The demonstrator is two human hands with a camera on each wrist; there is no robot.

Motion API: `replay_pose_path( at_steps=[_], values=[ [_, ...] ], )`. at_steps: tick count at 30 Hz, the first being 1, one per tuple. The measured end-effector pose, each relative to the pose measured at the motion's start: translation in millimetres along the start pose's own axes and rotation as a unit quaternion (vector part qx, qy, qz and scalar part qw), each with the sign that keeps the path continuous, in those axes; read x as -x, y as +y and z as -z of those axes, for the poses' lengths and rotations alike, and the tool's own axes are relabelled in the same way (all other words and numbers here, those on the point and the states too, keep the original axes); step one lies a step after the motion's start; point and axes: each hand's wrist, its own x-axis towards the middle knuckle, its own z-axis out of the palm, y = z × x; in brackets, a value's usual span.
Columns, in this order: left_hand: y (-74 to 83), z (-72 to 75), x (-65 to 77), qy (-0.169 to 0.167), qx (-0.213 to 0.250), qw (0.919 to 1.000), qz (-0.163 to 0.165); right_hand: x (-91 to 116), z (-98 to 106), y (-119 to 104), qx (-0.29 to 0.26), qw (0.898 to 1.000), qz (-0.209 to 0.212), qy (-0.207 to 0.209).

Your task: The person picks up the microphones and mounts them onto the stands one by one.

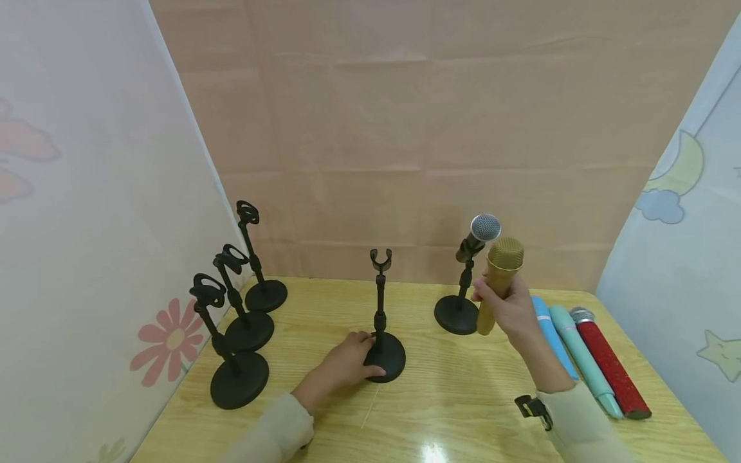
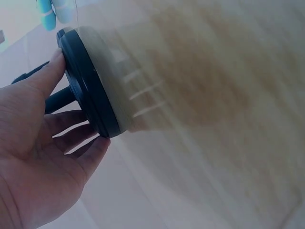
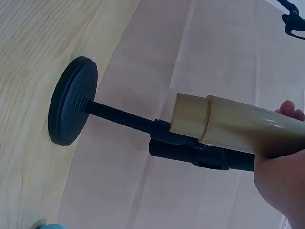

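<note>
My left hand grips the round base of a black microphone stand at mid-table. That stand's open U-shaped clip points up and holds nothing. In the left wrist view, thumb and fingers span the edges of the stand's base. A gold microphone is held head up, slightly tilted, in my right hand, above the table. Just behind it, a dark microphone with a silver mesh head rests in another black stand. In the right wrist view the gold handle overlaps this stand.
Three black stands with ring-shaped clips line the left side: front, middle and back. At the right lie a blue microphone, a mint one and a red one. Walls enclose the table's back and sides.
</note>
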Motion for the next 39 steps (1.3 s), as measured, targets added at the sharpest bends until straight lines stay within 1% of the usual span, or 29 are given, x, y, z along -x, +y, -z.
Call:
replay_pose_path(
  at_steps=[7,13,17,20,22,24,29,31,33,36,39],
  values=[
    [11.0,-4.1,-1.4,-0.005,-0.020,0.9998,-0.008,-1.2,-6.5,-1.1,-0.023,1.000,0.003,-0.006],
    [21.5,-5.2,-0.5,-0.010,-0.034,0.9992,-0.020,-1.7,-11.4,-10.2,-0.009,1.000,0.012,-0.024],
    [28.5,-6.0,0.0,-0.009,-0.043,0.9986,-0.029,-2.3,-14.9,-15.4,-0.016,0.999,0.024,-0.034],
    [33.2,-8.4,-0.1,-0.011,-0.048,0.9983,-0.030,-2.5,-17.9,-18.7,-0.027,0.998,0.030,-0.042],
    [35.7,-10.5,-0.5,-0.014,-0.052,0.9981,-0.031,-2.2,-20.0,-20.9,-0.025,0.998,0.033,-0.044],
    [37.8,-12.4,-0.7,-0.016,-0.054,0.9979,-0.031,-1.8,-22.3,-23.1,-0.018,0.998,0.035,-0.042],
    [42.9,-15.9,-0.3,-0.008,-0.065,0.9970,-0.042,-0.6,-27.7,-27.4,0.029,0.999,0.037,-0.026],
    [45.2,-16.5,-0.2,-0.005,-0.068,0.9966,-0.046,-0.4,-29.0,-28.8,0.057,0.997,0.039,-0.027],
    [47.5,-16.9,-0.2,-0.005,-0.069,0.9965,-0.047,-0.9,-30.0,-30.2,0.069,0.996,0.043,-0.036],
    [51.2,-17.5,0.2,-0.006,-0.068,0.9965,-0.047,-1.7,-31.7,-32.9,0.072,0.995,0.043,-0.048],
    [55.5,-17.6,0.7,-0.012,-0.072,0.9962,-0.048,-2.1,-34.3,-36.4,0.056,0.997,0.031,-0.051]
  ],
)
